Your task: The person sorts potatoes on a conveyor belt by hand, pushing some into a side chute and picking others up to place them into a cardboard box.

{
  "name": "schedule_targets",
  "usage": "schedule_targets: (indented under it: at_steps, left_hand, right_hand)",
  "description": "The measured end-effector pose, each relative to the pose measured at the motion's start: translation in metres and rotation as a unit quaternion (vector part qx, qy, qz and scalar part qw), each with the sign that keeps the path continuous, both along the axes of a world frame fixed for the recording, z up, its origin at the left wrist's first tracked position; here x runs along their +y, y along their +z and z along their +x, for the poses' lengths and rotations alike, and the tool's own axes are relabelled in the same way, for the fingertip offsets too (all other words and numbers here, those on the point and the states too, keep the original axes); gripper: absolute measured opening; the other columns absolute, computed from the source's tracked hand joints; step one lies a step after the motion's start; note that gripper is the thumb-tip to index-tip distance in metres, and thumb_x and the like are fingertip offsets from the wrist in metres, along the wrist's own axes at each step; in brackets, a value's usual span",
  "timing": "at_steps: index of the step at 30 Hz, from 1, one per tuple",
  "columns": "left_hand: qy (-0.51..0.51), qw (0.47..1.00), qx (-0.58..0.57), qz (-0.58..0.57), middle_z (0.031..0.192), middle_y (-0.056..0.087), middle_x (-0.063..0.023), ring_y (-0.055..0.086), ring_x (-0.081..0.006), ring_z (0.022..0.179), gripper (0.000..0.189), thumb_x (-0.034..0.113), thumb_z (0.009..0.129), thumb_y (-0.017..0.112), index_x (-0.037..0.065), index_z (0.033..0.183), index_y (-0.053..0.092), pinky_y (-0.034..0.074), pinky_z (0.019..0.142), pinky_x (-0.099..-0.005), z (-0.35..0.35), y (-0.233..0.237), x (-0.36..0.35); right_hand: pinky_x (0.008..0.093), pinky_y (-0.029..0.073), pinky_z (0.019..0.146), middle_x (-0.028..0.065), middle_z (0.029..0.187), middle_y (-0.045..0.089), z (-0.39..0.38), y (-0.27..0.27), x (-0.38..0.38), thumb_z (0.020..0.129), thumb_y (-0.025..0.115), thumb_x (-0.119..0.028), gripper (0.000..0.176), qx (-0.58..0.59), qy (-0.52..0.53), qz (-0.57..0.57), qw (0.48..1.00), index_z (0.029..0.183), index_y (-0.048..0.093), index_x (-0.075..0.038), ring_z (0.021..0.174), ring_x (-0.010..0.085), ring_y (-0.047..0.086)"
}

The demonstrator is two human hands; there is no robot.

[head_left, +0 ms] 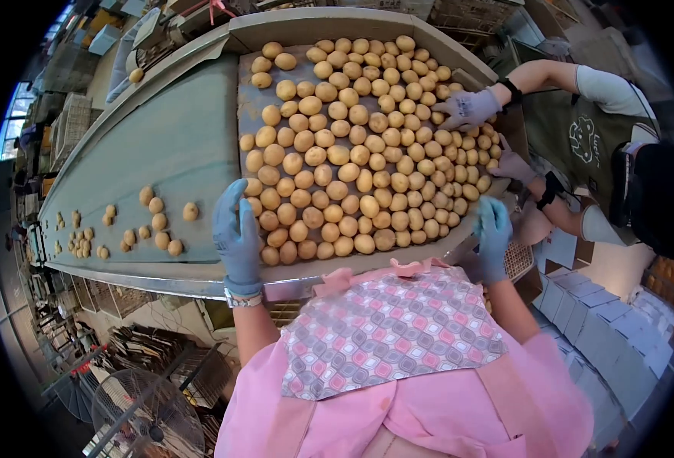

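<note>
Many round, yellow-brown, potato-like pieces of produce [358, 156] lie crowded on a sorting table. My left hand [238, 233], in a blue glove, is at the table's front left, beside the nearest pieces. Its fingers are stretched out, and nothing shows in its grasp. My right hand [493, 233], also gloved in blue, is over the front right corner near the produce. It is slightly blurred; its fingers look apart and loosely bent, with no piece visible in them.
A green conveyor belt [154, 145] on the left carries scattered pieces. Across the right end, a co-worker's gloved hands [470, 109] touch the produce. Stacked grey-white boxes [608, 328] stand lower right; a fan [150, 416] is lower left. A raised rim [314, 17] borders the table.
</note>
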State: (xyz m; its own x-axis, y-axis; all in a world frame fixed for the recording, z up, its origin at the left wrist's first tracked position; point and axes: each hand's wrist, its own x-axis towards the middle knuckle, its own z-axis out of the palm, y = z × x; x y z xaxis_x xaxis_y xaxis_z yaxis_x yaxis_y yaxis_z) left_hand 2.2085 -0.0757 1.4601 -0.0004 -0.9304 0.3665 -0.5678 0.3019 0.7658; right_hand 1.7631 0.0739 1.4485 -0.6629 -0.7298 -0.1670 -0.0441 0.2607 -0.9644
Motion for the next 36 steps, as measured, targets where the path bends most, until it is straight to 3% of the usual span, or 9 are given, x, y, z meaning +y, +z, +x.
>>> schedule_targets:
  at_steps: [6, 12, 15, 17, 21, 25, 28, 31, 36]
  left_hand:
    - [-0.045, 0.999, -0.017, 0.012, 0.134, 0.073, -0.0163, 0.069, -0.0317, 0.123, 0.031, 0.006, 0.107, 0.061, -0.001, 0.135, 0.071, 0.054, 0.109, -0.0419, 0.001, -0.001, -0.005]
    - [-0.047, 0.999, -0.018, 0.007, 0.129, 0.076, -0.0154, 0.069, -0.0300, 0.123, 0.031, 0.006, 0.107, 0.061, 0.001, 0.135, 0.072, 0.054, 0.109, -0.0409, 0.009, -0.004, -0.002]
    - [-0.060, 0.965, 0.082, 0.242, 0.125, 0.077, -0.0130, 0.071, -0.0288, 0.117, 0.029, 0.012, 0.108, 0.064, 0.000, 0.132, 0.074, 0.056, 0.103, -0.0391, 0.003, 0.014, 0.004]
    - [-0.127, 0.917, 0.078, 0.371, 0.117, 0.076, -0.0079, 0.071, -0.0135, 0.104, 0.030, 0.020, 0.111, 0.063, 0.000, 0.128, 0.076, 0.057, 0.090, -0.0277, -0.002, 0.025, 0.005]
    - [-0.238, 0.910, 0.009, 0.338, 0.125, 0.074, -0.0134, 0.070, -0.0235, 0.114, 0.040, 0.027, 0.104, 0.070, 0.003, 0.136, 0.073, 0.055, 0.103, -0.0374, 0.012, -0.004, 0.009]
    - [-0.190, 0.934, 0.016, 0.304, 0.140, 0.070, -0.0184, 0.068, -0.0311, 0.126, 0.051, 0.020, 0.103, 0.069, 0.005, 0.151, 0.061, 0.052, 0.110, -0.0414, 0.006, 0.015, 0.010]
    - [-0.076, 0.991, -0.110, -0.011, 0.142, 0.069, -0.0193, 0.065, -0.0339, 0.130, 0.049, 0.016, 0.104, 0.067, 0.003, 0.151, 0.062, 0.050, 0.113, -0.0438, 0.007, 0.003, -0.002]
    - [0.004, 0.999, -0.031, 0.019, 0.146, 0.066, -0.0213, 0.061, -0.0367, 0.135, 0.045, 0.011, 0.105, 0.064, 0.001, 0.149, 0.062, 0.048, 0.116, -0.0455, 0.022, 0.012, -0.006]
    - [0.076, 0.993, 0.079, 0.034, 0.143, 0.068, -0.0183, 0.065, -0.0303, 0.132, 0.038, 0.009, 0.109, 0.058, -0.005, 0.144, 0.063, 0.051, 0.112, -0.0431, 0.033, 0.024, -0.004]
  right_hand:
    - [0.0302, 0.050, 0.061, 0.0054, 0.093, 0.069, -0.038, -0.136, 0.214, 0.108, 0.066, -0.025, 0.019, 0.071, -0.029, 0.289, 0.954, 0.112, 0.073, -0.008, 0.071, 0.0135, 0.064]
    - [0.0371, 0.056, 0.072, 0.0144, 0.098, 0.072, -0.042, -0.129, 0.205, 0.108, 0.061, -0.030, 0.025, 0.353, 0.222, 0.456, 0.786, 0.110, 0.074, -0.009, 0.080, 0.0240, 0.070]
    - [0.0406, 0.058, 0.077, 0.0188, 0.101, 0.074, -0.048, -0.084, 0.133, 0.108, 0.058, -0.033, 0.028, 0.520, 0.248, 0.394, 0.716, 0.109, 0.074, -0.009, 0.084, 0.0292, 0.073]
    - [0.0428, 0.058, 0.078, 0.0185, 0.096, 0.074, -0.034, -0.018, 0.061, 0.107, 0.059, -0.032, 0.028, 0.444, 0.218, 0.316, 0.809, 0.105, 0.073, -0.008, 0.081, 0.0340, 0.073]
    - [0.0443, 0.058, 0.088, 0.0179, 0.105, 0.076, 0.031, 0.033, -0.027, 0.106, 0.063, -0.027, 0.029, 0.322, 0.254, 0.022, 0.912, 0.117, 0.074, -0.003, 0.096, 0.0369, 0.074]
    - [0.0464, 0.046, 0.117, 0.0155, 0.146, 0.065, 0.111, 0.004, -0.083, 0.103, 0.066, -0.028, 0.047, 0.369, 0.521, -0.144, 0.756, 0.147, 0.065, -0.011, 0.136, 0.0341, 0.061]
    - [0.0496, 0.033, 0.129, 0.0104, 0.163, 0.054, 0.163, -0.020, -0.119, 0.103, 0.067, -0.040, 0.060, 0.478, 0.601, -0.220, 0.602, 0.158, 0.058, -0.017, 0.154, 0.0292, 0.048]
    - [0.0470, 0.045, 0.119, 0.0070, 0.150, 0.064, 0.191, -0.034, -0.173, 0.103, 0.067, -0.043, 0.055, 0.506, 0.549, -0.318, 0.584, 0.152, 0.063, -0.017, 0.140, 0.0267, 0.059]
    - [0.0425, 0.057, 0.087, 0.0079, 0.129, 0.074, 0.211, -0.039, -0.258, 0.102, 0.068, -0.024, 0.032, 0.412, 0.396, -0.314, 0.758, 0.132, 0.072, -0.013, 0.105, 0.0277, 0.072]
